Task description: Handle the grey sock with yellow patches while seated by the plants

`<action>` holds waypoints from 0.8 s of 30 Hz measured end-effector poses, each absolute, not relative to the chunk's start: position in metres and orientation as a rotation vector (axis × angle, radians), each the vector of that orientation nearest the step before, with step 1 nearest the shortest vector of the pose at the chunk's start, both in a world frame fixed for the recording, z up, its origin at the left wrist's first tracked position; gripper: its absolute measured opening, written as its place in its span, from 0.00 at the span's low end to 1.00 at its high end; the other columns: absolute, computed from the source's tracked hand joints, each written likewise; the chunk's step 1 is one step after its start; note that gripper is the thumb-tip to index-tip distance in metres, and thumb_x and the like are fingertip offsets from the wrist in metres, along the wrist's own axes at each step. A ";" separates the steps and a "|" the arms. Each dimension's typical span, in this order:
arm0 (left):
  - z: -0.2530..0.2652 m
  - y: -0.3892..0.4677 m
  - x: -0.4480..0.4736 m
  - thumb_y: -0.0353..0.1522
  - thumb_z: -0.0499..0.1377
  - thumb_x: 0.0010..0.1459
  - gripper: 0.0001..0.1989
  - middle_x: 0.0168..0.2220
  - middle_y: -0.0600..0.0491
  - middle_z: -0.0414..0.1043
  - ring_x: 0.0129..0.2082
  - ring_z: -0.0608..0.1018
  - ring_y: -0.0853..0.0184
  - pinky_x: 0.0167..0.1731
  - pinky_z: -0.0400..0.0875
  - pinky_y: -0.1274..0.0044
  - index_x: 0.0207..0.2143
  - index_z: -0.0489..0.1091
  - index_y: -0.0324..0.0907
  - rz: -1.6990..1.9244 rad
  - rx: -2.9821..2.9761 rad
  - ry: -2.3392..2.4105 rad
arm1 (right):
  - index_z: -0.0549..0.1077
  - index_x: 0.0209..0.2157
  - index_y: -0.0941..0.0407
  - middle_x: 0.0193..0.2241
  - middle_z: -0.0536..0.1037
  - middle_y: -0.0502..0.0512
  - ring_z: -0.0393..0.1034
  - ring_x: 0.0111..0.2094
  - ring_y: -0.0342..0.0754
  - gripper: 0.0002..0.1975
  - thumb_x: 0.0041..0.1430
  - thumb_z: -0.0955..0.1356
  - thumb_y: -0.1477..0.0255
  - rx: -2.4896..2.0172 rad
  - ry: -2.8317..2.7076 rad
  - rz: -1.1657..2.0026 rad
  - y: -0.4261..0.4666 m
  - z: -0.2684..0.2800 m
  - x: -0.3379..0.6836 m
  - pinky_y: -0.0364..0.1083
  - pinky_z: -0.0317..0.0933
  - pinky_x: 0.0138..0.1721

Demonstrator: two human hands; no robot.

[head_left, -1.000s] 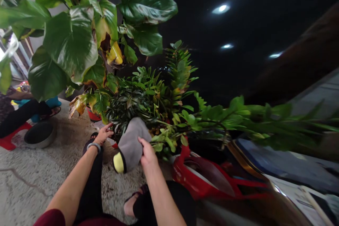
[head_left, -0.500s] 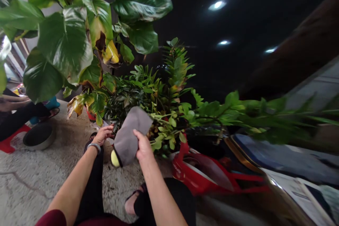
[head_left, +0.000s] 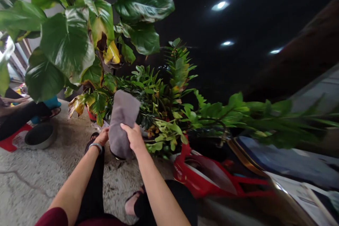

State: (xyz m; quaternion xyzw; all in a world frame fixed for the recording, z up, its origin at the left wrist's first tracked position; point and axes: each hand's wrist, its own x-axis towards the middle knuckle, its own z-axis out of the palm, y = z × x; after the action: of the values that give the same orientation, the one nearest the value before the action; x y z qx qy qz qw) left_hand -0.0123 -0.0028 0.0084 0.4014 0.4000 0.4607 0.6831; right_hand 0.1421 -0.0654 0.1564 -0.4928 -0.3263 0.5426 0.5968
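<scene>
My right hand (head_left: 133, 137) grips a grey cloth (head_left: 121, 122) that stands upright in front of a small-leaved potted plant (head_left: 156, 102). My left hand (head_left: 102, 137), with a pale band on the wrist, touches the cloth's left edge; whether it grips it is hard to tell. A large-leaved plant (head_left: 69, 39) with glossy green and yellowing leaves rises above and to the left of both hands. My legs and sandalled feet (head_left: 131, 203) show below.
A red plastic object (head_left: 203, 178) lies to the right of my feet. A dark round bowl (head_left: 39, 136) sits on the speckled floor (head_left: 26, 180) at left, near another person's dark-clothed legs (head_left: 16, 116). Long leafy stems (head_left: 251, 116) stretch right.
My right hand has raised the cloth and turned it upright, hiding its yellow end. My left hand has moved in against the cloth.
</scene>
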 end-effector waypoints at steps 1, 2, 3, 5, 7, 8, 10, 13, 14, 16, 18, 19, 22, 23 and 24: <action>0.008 -0.003 -0.012 0.37 0.71 0.43 0.23 0.36 0.44 0.80 0.42 0.78 0.53 0.38 0.71 0.70 0.43 0.78 0.37 1.050 0.885 0.905 | 0.79 0.29 0.55 0.28 0.84 0.51 0.77 0.34 0.53 0.15 0.33 0.75 0.68 -1.167 -0.791 1.302 -0.062 0.149 0.135 0.48 0.68 0.40; 0.007 -0.002 -0.013 0.37 0.71 0.43 0.24 0.36 0.45 0.80 0.41 0.78 0.53 0.38 0.72 0.69 0.44 0.78 0.38 1.063 0.867 0.907 | 0.79 0.28 0.55 0.26 0.83 0.50 0.77 0.33 0.54 0.14 0.33 0.75 0.69 -1.194 -0.806 1.333 -0.065 0.140 0.130 0.48 0.68 0.39; 0.007 -0.001 -0.014 0.36 0.71 0.42 0.25 0.36 0.46 0.80 0.41 0.78 0.54 0.38 0.72 0.70 0.45 0.77 0.38 1.066 0.855 0.902 | 0.79 0.28 0.55 0.24 0.83 0.50 0.76 0.31 0.54 0.13 0.33 0.74 0.70 -1.223 -0.805 1.352 -0.073 0.130 0.128 0.49 0.68 0.38; 0.006 0.002 -0.018 0.33 0.69 0.40 0.27 0.38 0.46 0.80 0.39 0.79 0.58 0.38 0.72 0.71 0.47 0.76 0.40 1.053 0.858 0.890 | 0.80 0.28 0.56 0.23 0.82 0.51 0.76 0.29 0.55 0.13 0.34 0.74 0.70 -1.306 -0.786 1.391 -0.102 0.113 0.135 0.49 0.68 0.35; 0.006 0.003 -0.024 0.30 0.68 0.39 0.29 0.43 0.46 0.79 0.38 0.79 0.61 0.38 0.72 0.73 0.48 0.76 0.40 1.032 0.859 0.878 | 0.81 0.29 0.56 0.24 0.83 0.52 0.77 0.30 0.55 0.13 0.35 0.75 0.69 -1.381 -0.788 1.441 -0.135 0.106 0.154 0.49 0.68 0.36; 0.006 0.003 -0.026 0.29 0.68 0.39 0.29 0.45 0.46 0.78 0.38 0.79 0.62 0.38 0.72 0.73 0.48 0.76 0.41 1.022 0.854 0.876 | 0.81 0.30 0.57 0.25 0.84 0.53 0.78 0.30 0.55 0.14 0.36 0.76 0.68 -1.403 -0.785 1.452 -0.149 0.108 0.165 0.49 0.69 0.36; 0.008 0.003 -0.029 0.28 0.68 0.38 0.29 0.50 0.44 0.76 0.39 0.78 0.63 0.38 0.72 0.73 0.48 0.76 0.41 1.013 0.833 0.882 | 0.81 0.31 0.57 0.28 0.84 0.55 0.78 0.32 0.56 0.17 0.36 0.77 0.65 -1.416 -0.727 1.404 -0.161 0.120 0.189 0.50 0.70 0.37; 0.010 0.000 -0.027 0.28 0.69 0.38 0.28 0.54 0.43 0.73 0.41 0.78 0.62 0.38 0.72 0.73 0.47 0.77 0.41 1.009 0.822 0.904 | 0.79 0.33 0.56 0.30 0.85 0.53 0.79 0.34 0.54 0.21 0.33 0.79 0.64 -1.358 -0.523 1.164 -0.141 0.145 0.211 0.49 0.70 0.38; 0.010 -0.001 -0.025 0.28 0.69 0.39 0.27 0.54 0.42 0.72 0.41 0.78 0.61 0.38 0.72 0.74 0.47 0.77 0.41 1.007 0.826 0.915 | 0.79 0.33 0.56 0.30 0.85 0.52 0.79 0.35 0.54 0.22 0.32 0.78 0.65 -1.315 -0.468 1.109 -0.127 0.151 0.213 0.48 0.71 0.39; 0.010 -0.002 -0.021 0.28 0.69 0.39 0.27 0.55 0.42 0.72 0.42 0.78 0.61 0.37 0.72 0.74 0.47 0.77 0.41 0.996 0.844 0.930 | 0.78 0.32 0.55 0.28 0.84 0.50 0.78 0.36 0.52 0.20 0.32 0.77 0.65 -1.238 -0.406 1.116 -0.101 0.155 0.207 0.48 0.71 0.41; 0.009 -0.002 -0.017 0.29 0.69 0.40 0.27 0.54 0.43 0.73 0.42 0.78 0.62 0.37 0.72 0.75 0.47 0.77 0.42 0.979 0.872 0.923 | 0.77 0.28 0.55 0.24 0.82 0.51 0.79 0.34 0.54 0.17 0.31 0.76 0.66 -1.222 -0.386 1.239 -0.088 0.148 0.193 0.49 0.71 0.39; 0.008 -0.002 -0.016 0.29 0.69 0.40 0.27 0.53 0.44 0.74 0.41 0.78 0.62 0.37 0.72 0.75 0.47 0.77 0.42 0.970 0.887 0.915 | 0.77 0.26 0.56 0.22 0.82 0.52 0.78 0.32 0.55 0.16 0.30 0.76 0.67 -1.232 -0.387 1.305 -0.091 0.141 0.184 0.51 0.72 0.37; 0.005 0.001 -0.015 0.31 0.68 0.41 0.25 0.46 0.46 0.77 0.41 0.78 0.62 0.36 0.71 0.76 0.46 0.77 0.42 0.946 0.908 0.913 | 0.78 0.25 0.56 0.20 0.81 0.52 0.77 0.27 0.56 0.15 0.29 0.78 0.69 -1.291 -0.461 1.432 -0.128 0.119 0.172 0.51 0.71 0.32; 0.005 0.002 -0.015 0.31 0.69 0.41 0.25 0.45 0.46 0.78 0.41 0.78 0.62 0.36 0.71 0.76 0.46 0.77 0.41 0.934 0.909 0.924 | 0.78 0.26 0.56 0.21 0.82 0.52 0.77 0.27 0.55 0.16 0.29 0.78 0.70 -1.307 -0.508 1.460 -0.146 0.114 0.175 0.50 0.71 0.32; 0.005 0.002 -0.016 0.31 0.69 0.40 0.25 0.46 0.45 0.77 0.41 0.79 0.62 0.36 0.71 0.76 0.46 0.77 0.41 0.921 0.911 0.938 | 0.78 0.28 0.56 0.23 0.82 0.52 0.78 0.28 0.55 0.16 0.30 0.78 0.70 -1.320 -0.558 1.476 -0.166 0.110 0.182 0.49 0.71 0.32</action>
State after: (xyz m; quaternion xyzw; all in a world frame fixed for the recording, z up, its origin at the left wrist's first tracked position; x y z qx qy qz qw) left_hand -0.0163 0.0023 0.0053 0.4085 0.4205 0.4130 0.6970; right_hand 0.1817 -0.1656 0.1104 -0.5495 -0.2324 0.6146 0.5161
